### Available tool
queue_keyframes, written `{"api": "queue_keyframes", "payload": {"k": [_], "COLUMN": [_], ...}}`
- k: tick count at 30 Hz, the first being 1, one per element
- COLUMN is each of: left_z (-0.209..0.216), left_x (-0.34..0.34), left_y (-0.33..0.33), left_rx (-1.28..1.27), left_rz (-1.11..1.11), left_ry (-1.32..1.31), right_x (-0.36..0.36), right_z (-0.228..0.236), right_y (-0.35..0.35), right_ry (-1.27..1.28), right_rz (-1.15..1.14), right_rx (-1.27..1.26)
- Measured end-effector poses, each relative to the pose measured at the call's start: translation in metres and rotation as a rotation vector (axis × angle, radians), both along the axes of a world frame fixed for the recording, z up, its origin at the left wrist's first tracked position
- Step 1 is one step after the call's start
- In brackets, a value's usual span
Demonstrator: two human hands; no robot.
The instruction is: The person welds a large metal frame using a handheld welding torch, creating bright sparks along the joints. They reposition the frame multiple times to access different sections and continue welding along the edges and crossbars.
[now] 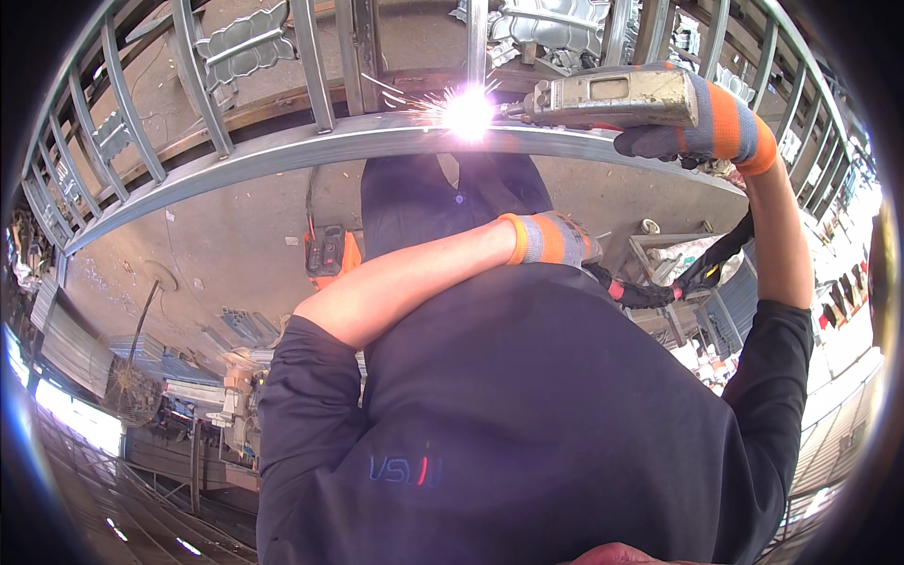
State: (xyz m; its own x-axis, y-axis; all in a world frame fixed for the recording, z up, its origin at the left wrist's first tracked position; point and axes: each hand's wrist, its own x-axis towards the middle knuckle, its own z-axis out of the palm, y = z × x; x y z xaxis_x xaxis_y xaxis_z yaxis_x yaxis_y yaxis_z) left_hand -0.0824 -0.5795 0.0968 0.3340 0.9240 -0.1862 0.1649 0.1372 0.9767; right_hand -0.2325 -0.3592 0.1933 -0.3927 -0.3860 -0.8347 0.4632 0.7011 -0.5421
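While sparks (414,104) sprayed from a white-violet flash (468,113), the person's right grip (711,122), gloved in grey and orange stripes, was clenched around the rear of a pale, scuffed welding torch (612,108). The torch pointed leftward out of that grip, its tip at the flash, whose glare hid the spot where 1 upright bar (476,42) came down to a long grey metal rail (273,149). This rail crossed the view beneath the torch, just beyond the person's dark trousers (405,202).

Folded across the belly, the left grip (556,238) was well apart from the torch, near a black hose (650,294) with red bands; whether its partly hidden fingers grasped anything could not be told. An orange-and-black device (327,252) stood on the floor (217,217) left of the trousers, and a silvery ornamental panel (245,47) showed between the frame's bars at upper left.
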Motion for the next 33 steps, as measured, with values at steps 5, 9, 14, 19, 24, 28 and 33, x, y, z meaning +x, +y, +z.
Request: {"api": "queue_keyframes", "payload": {"k": [5, 9, 14, 19, 24, 28, 33], "left_z": [-0.004, -0.003, -0.004, -0.011, -0.014, -0.001, 0.032], "left_x": [0.003, 0.003, 0.004, 0.012, 0.014, 0.001, -0.025], "left_y": [-0.001, 0.001, 0.004, 0.002, 0.006, 0.016, 0.044], "left_rx": [0.040, 0.028, -0.007, 0.071, 0.053, -0.038, -0.190], "left_rz": [0.055, 0.057, 0.018, 0.081, 0.063, 0.028, -0.020], "left_ry": [-0.013, -0.049, -0.014, 0.027, 0.013, -0.029, -0.144], "right_x": [0.000, 0.000, 0.000, 0.002, 0.002, 0.000, 0.001], "right_z": [0.002, 0.004, 0.004, 0.002, 0.003, 0.016, 0.034], "right_y": [0.000, 0.003, 0.008, 0.010, 0.012, 0.025, 0.063], "right_ry": [0.001, -0.024, -0.069, -0.043, -0.048, -0.009, -0.034], "right_rz": [0.001, 0.007, 0.021, 0.014, 0.018, -0.023, -0.048], "right_rx": [0.015, 0.046, 0.061, 0.061, 0.057, 0.037, 0.122]}}
